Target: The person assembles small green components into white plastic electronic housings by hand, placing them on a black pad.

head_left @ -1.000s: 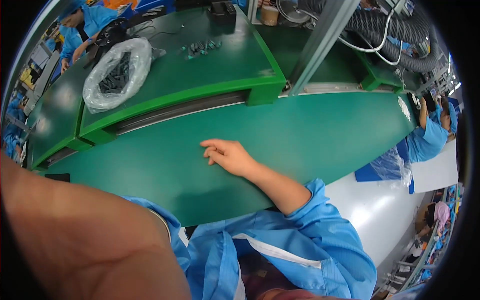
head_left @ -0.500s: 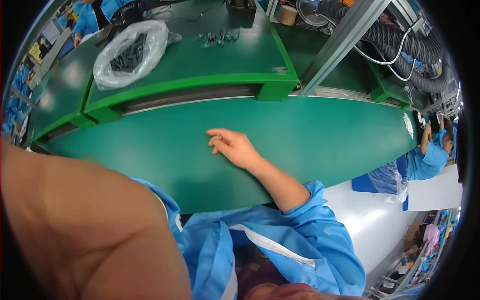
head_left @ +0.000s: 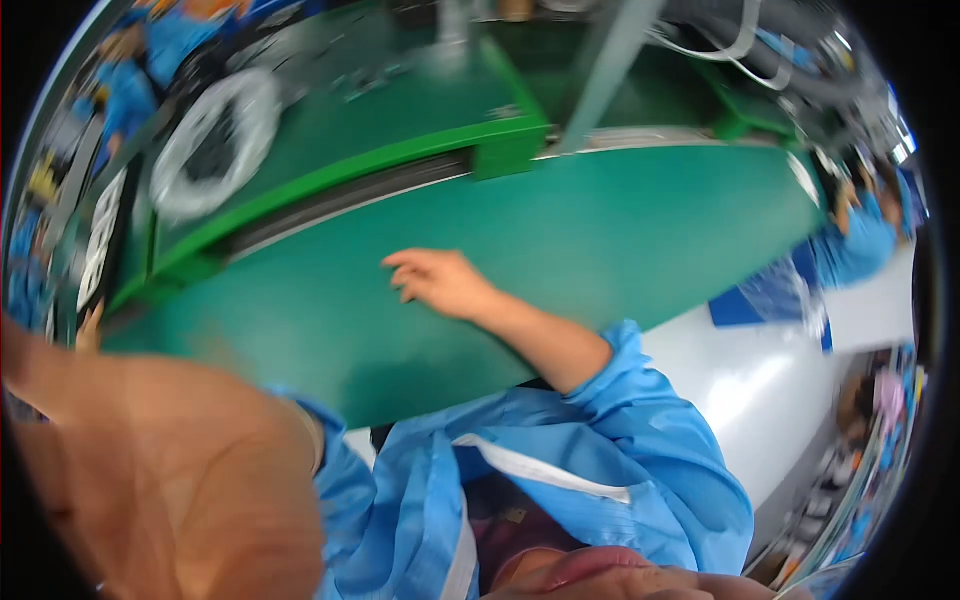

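My right hand (head_left: 440,282) rests palm down on the green table top (head_left: 620,230), fingers slightly spread, holding nothing. Its blue sleeve (head_left: 640,440) is pushed up past the forearm. My left hand (head_left: 150,470) is raised very close to the camera at the lower left, a large blurred shape; its fingers are out of view and I cannot see anything in it. A clear plastic bag (head_left: 205,150) with dark parts lies on the raised green shelf at the upper left, far from both hands.
A raised green shelf (head_left: 400,150) runs along the back of the table, with small dark parts on it. A grey post (head_left: 605,70) rises at the top centre. Other people in blue coats work at the right edge (head_left: 865,235) and upper left (head_left: 130,70).
The view has tilted and blurred as my head moved. My right hand stays flat on the table; my left hand remains raised near the camera.
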A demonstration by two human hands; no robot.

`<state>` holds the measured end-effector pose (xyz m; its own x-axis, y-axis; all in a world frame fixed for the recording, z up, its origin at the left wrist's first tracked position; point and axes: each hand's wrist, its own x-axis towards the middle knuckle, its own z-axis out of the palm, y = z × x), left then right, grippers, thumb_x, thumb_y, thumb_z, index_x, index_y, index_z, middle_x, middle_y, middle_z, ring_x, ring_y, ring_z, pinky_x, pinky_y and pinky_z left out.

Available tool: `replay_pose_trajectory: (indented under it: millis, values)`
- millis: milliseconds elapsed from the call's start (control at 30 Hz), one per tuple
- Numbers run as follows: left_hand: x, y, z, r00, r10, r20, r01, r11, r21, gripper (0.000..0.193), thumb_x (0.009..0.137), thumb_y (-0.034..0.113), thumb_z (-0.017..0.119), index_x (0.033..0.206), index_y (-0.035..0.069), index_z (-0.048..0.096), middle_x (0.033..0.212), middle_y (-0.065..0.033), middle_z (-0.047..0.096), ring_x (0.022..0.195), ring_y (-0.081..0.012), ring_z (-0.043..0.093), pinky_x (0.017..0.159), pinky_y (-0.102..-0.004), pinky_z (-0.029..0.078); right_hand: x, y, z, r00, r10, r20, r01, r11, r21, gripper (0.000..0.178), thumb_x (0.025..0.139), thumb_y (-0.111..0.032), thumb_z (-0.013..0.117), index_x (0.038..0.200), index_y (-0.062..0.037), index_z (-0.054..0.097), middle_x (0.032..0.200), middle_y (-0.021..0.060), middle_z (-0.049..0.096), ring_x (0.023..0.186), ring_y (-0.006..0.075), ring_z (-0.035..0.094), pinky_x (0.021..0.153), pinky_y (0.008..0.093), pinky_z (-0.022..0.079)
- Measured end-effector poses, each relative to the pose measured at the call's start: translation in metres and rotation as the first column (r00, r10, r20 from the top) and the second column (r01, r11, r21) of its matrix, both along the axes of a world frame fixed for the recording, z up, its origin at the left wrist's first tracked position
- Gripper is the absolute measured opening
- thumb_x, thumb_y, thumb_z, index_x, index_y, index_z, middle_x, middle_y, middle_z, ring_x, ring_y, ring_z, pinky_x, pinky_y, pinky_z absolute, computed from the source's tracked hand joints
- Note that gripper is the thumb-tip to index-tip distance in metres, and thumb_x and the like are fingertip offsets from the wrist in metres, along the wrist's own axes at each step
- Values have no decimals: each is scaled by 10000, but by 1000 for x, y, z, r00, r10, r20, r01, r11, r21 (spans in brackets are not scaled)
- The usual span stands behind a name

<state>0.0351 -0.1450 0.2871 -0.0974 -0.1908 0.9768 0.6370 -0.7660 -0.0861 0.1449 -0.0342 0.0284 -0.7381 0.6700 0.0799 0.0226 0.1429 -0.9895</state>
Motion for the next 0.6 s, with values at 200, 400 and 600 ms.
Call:
replay_pose_trajectory:
  millis: [200, 400, 600]
  values:
    - [45, 32, -56, 981, 191, 32, -130, 773, -621, 310, 926, 125, 480, 1172, -63, 466, 1146, -229, 536, 1084, -355, 523, 970, -450, 398, 22, 14, -1, 998, 3, -59, 5, 992, 122, 284, 849, -95, 533, 1120, -23, 582, 837, 89, 676, 689, 173, 677, 669, 308, 537]
    - [119, 24, -52, 328, -752, 572, 804, -95, -587, 242, 949, 179, 435, 1117, 29, 523, 993, -174, 575, 919, -281, 570, 826, -437, 445, 32, 2, 7, 999, -26, -19, 30, 952, 305, 307, 850, -91, 487, 1137, -48, 586, 904, 94, 673, 714, 170, 668, 695, 310, 525]
    - [154, 40, -16, 171, -894, 414, 697, -187, -692, 128, 857, 144, 580, 772, 71, 641, 905, -147, 640, 686, -259, 653, 669, -366, 507, 23, 11, -2, 999, 32, -30, -31, 999, 29, 309, 851, -64, 481, 1143, -30, 576, 873, 97, 670, 708, 165, 670, 681, 311, 535]
